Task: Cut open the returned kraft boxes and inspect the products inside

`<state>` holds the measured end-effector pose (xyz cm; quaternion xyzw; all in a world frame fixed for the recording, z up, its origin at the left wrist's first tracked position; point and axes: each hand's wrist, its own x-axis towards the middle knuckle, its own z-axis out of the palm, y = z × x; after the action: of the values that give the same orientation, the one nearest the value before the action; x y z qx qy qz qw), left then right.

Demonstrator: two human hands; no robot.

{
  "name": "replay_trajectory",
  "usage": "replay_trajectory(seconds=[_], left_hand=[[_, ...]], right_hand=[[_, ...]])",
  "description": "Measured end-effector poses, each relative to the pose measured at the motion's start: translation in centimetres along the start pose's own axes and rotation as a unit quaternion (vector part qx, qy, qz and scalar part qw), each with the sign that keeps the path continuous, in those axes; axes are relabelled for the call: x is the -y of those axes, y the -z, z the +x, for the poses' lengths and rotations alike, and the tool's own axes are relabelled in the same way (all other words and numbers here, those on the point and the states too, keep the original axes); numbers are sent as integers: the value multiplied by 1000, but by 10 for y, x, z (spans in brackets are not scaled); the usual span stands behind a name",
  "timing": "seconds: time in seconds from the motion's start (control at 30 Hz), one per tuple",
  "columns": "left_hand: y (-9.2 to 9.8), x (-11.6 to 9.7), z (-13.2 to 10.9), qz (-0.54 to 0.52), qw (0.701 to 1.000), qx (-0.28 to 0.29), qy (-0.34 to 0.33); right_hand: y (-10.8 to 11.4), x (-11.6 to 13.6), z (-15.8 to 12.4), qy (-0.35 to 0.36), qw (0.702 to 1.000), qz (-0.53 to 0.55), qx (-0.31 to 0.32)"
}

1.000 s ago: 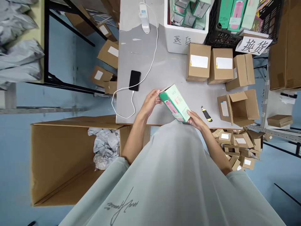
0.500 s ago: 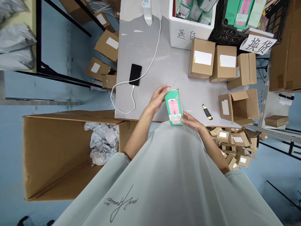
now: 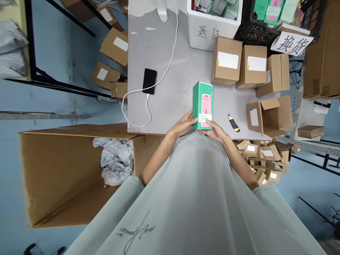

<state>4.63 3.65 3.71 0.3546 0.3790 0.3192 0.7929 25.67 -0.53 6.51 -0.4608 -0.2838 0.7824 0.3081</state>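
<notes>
A green product box (image 3: 198,102) with a pink device printed on its front is held between my two hands, close to my body at the table's front edge. My left hand (image 3: 185,124) grips its lower left side, the thumb on the front. On the lower right, my right hand (image 3: 215,131) holds the bottom edge with its thumb against the front face. The fingers behind the box are hidden. To the right on the table lies a black and yellow utility knife (image 3: 233,123), apart from my hand.
A phone (image 3: 149,80) with a white cable lies at left on the grey table (image 3: 175,102). Closed cardboard boxes (image 3: 227,67), an opened carton (image 3: 255,120), a white bin (image 3: 204,39) and a black crate (image 3: 245,33) stand right. A large carton (image 3: 61,170) sits lower left; cartons (image 3: 268,154) pile below right.
The green box has turned more upright and moved slightly right and farther from my body. My left hand has shifted from its top to its lower left side.
</notes>
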Motion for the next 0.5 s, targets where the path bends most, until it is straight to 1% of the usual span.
replay_trajectory(seconds=[0.03,0.1,0.17,0.2,0.23,0.3,0.37,0.4,0.43,0.5], left_hand=[[-3,3,-2,-6,1000,7,6],[-8,7,-5,-22,1000,0,7],[-10,9,-5,-35,999,-25,0],[-9,9,-5,-36,998,-42,-6],[-8,9,-5,-33,998,-60,-10],[-4,9,-6,-9,995,-94,-15],[-2,9,-6,32,993,-116,-16],[-2,10,-7,57,991,-123,-18],[-4,10,-7,84,988,-126,-22],[-10,13,-7,132,983,-122,-36]], right_hand=[[0,1,1,1,1000,-6,3],[3,1,2,-1,1000,-21,14],[9,2,3,-2,998,-56,16],[14,2,3,3,996,-88,8],[20,2,4,13,992,-128,-12],[32,5,7,50,975,-202,-79],[43,10,10,93,956,-236,-145],[45,14,12,111,951,-240,-162],[47,18,14,124,948,-242,-166],[44,29,19,143,945,-249,-156]])
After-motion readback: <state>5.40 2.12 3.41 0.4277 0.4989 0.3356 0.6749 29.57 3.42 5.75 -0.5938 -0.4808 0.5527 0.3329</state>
